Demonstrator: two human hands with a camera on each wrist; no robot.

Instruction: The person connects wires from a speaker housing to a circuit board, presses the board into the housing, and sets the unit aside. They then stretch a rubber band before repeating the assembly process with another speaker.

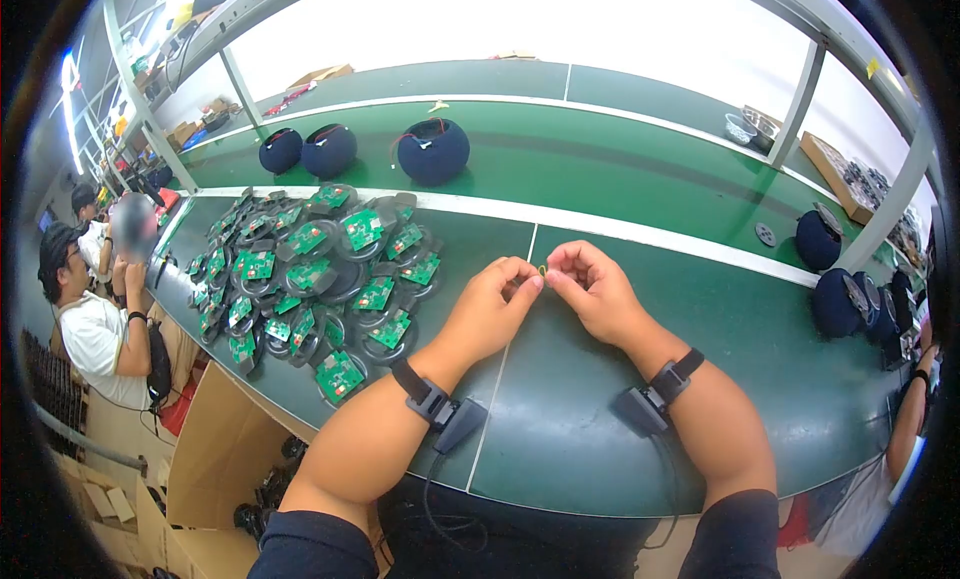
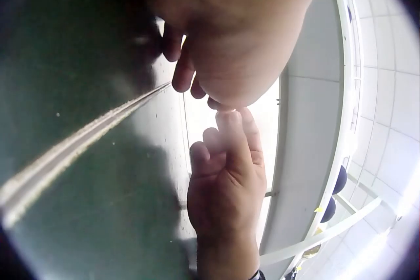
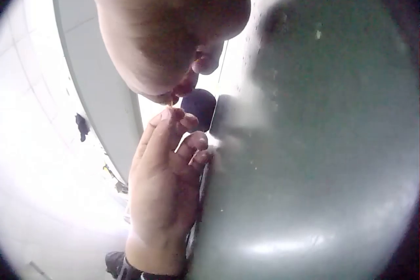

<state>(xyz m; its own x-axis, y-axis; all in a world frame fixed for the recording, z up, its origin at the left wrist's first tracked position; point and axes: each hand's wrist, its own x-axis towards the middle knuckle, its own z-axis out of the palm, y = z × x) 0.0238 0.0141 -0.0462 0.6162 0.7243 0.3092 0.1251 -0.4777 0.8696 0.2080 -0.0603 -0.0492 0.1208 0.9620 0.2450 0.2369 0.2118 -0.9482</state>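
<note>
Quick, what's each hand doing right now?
Left hand: closed, pinching a tiny yellow-green piece, too small to identify.
Right hand: closed, pinching the same piece.

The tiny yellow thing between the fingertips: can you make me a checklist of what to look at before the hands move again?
1. Left hand has the tiny yellow thing: ok, its thumb and finger pinch at it.
2. Right hand has it too: ok, its fingertips pinch from the other side.
3. We know what it is: cannot tell, it is too small and mostly hidden by fingers.
4. Fingers are away from the pile of green circuit boards: ok, the pile lies off to the left.
5. Straps are round both wrists: ok, left strap and right strap are on.
</note>
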